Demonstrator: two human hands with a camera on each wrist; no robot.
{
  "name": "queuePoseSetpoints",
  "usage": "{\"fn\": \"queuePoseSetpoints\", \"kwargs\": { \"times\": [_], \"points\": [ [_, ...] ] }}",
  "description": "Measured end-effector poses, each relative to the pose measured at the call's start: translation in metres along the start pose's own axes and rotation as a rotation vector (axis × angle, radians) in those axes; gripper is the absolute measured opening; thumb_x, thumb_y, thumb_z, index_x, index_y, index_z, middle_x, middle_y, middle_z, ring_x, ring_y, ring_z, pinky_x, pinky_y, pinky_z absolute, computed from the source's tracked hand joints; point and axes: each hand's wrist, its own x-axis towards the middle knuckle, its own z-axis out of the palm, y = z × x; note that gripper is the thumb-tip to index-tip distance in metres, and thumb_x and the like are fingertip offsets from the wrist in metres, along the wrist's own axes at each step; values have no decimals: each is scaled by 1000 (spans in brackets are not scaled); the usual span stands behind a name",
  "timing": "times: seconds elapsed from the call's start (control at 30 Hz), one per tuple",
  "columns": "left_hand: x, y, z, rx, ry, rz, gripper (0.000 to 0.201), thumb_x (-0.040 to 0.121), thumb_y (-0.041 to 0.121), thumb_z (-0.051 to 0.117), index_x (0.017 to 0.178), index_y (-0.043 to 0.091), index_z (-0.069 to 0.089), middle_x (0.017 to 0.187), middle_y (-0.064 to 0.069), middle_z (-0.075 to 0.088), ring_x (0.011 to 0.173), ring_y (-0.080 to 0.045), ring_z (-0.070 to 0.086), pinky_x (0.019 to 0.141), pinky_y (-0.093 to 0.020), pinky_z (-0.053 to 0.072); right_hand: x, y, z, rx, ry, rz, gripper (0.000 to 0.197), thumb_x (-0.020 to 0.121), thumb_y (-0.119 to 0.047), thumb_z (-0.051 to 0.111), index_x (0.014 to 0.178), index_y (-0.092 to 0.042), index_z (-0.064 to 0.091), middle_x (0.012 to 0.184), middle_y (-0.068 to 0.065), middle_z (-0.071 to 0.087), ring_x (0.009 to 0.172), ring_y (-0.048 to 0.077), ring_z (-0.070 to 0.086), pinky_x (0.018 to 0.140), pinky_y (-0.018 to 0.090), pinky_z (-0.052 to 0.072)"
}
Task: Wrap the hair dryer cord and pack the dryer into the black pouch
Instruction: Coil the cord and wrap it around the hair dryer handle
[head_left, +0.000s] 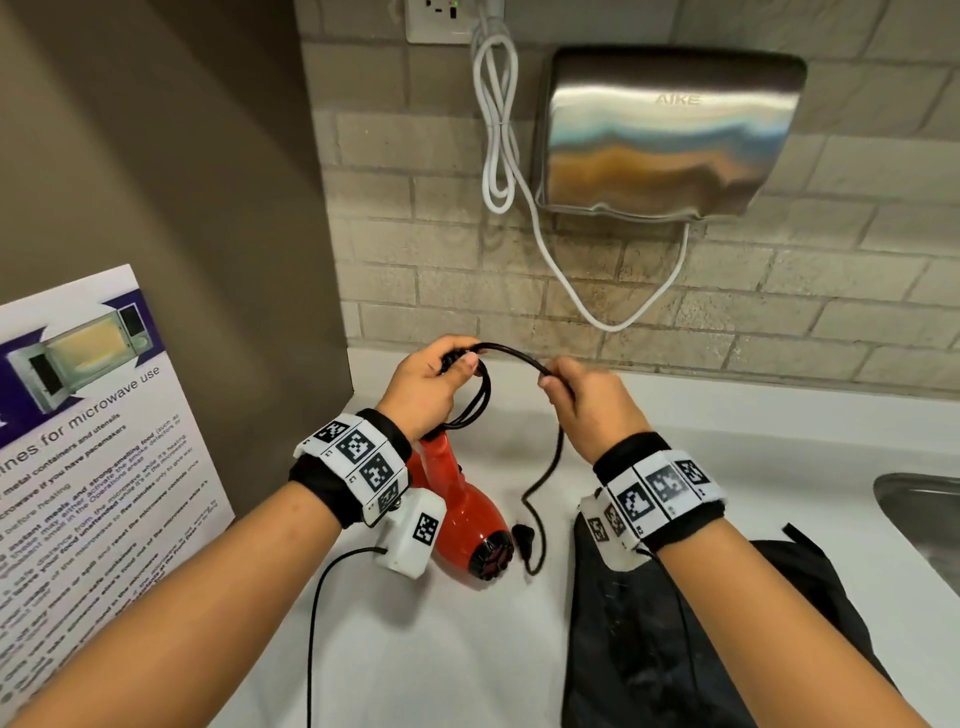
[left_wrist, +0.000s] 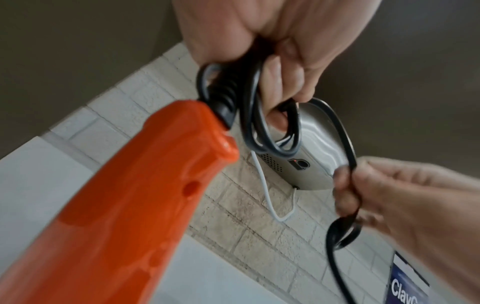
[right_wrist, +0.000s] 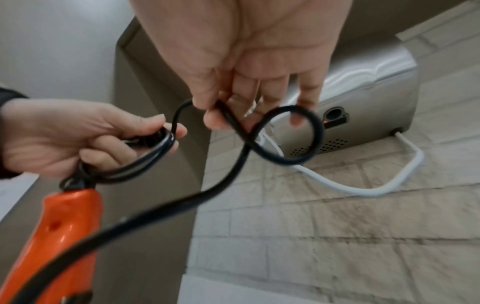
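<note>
A red hair dryer (head_left: 462, 506) hangs nozzle-down over the white counter, its handle (left_wrist: 124, 205) pointing up toward my left hand (head_left: 431, 384). That hand grips coiled loops of the black cord (head_left: 514, 356) just above the handle's end (right_wrist: 70, 207). My right hand (head_left: 587, 400) pinches the cord (right_wrist: 228, 117) between thumb and fingers a short way to the right, where a small loop (right_wrist: 309, 131) has formed. The slack cord (head_left: 545, 478) drops to the counter, and its plug (head_left: 522, 535) lies beside the dryer's nozzle. The black pouch (head_left: 675, 639) lies flat under my right forearm.
A steel hand dryer (head_left: 670, 130) is fixed to the brick wall, with a white cable (head_left: 498, 124) hanging from a socket. A microwave poster (head_left: 88, 441) leans at the left. A sink rim (head_left: 919, 509) shows at the right edge of the counter (head_left: 441, 649).
</note>
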Motion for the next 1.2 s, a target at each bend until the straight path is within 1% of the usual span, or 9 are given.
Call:
{"fn": "queuePoseSetpoints", "kwargs": {
  "times": [0.07,0.17,0.27,0.37,0.5,0.77,0.9,1.07,1.2],
  "points": [
    [1,-2,0,-31,26,-15,21,95,10,45,113,7,55,36,14,47,24,-1,24,30,-10,21,-9,11,5,-212,-82,55,19,94,-25,41,103,-18,56,103,2,64,102,27,49,91,39,32],
    [3,-5,-1,-55,77,-37,20,94,11,47,111,9,56,47,11,53,24,-2,22,30,-9,21,-16,24,12,-64,-136,106,21,92,-16,47,111,-17,55,116,4,56,105,29,51,94,41,41],
    [2,-5,0,-54,89,-43,19,94,12,47,111,11,56,51,10,54,24,-2,23,30,-9,22,-19,32,19,180,-88,118,20,92,-5,45,102,-5,61,101,13,62,93,25,59,86,28,46],
    [1,-4,-3,-58,112,-55,20,94,12,47,112,11,56,60,3,51,24,-1,23,30,-10,22,-22,40,20,331,60,236,24,92,-1,40,90,-6,64,74,-1,59,59,1,56,59,7,42],
    [-3,-6,-7,-46,104,-55,21,94,12,47,113,8,56,67,-3,50,24,-2,22,30,-10,21,-23,70,23,311,174,579,23,88,-5,42,86,-3,65,65,9,57,56,22,56,64,30,53],
    [-6,-4,-5,-75,89,-85,17,94,14,47,109,15,55,75,-2,56,25,-1,22,31,-9,21,-42,68,28,505,-234,651,29,90,-13,44,64,-13,58,43,2,45,42,16,40,36,17,29],
    [-8,-3,-8,-95,63,-98,23,95,14,46,116,9,53,76,-2,56,25,0,22,31,-8,20,-50,77,47,446,-278,678,29,92,-23,46,70,-13,61,63,2,54,53,17,48,42,19,34],
    [-11,-3,-7,-98,32,-92,19,95,15,46,112,11,54,77,-2,56,27,0,21,31,-9,19,-55,85,85,-49,-550,550,25,90,-23,47,106,-9,60,110,14,64,103,29,58,75,25,40],
    [-14,-2,-5,-100,-14,-86,11,94,16,47,96,20,57,76,0,57,29,0,20,33,-9,17,-49,81,105,-56,-587,604,40,87,-29,54,120,-10,44,115,15,61,105,30,58,74,27,41]
  ]
}}
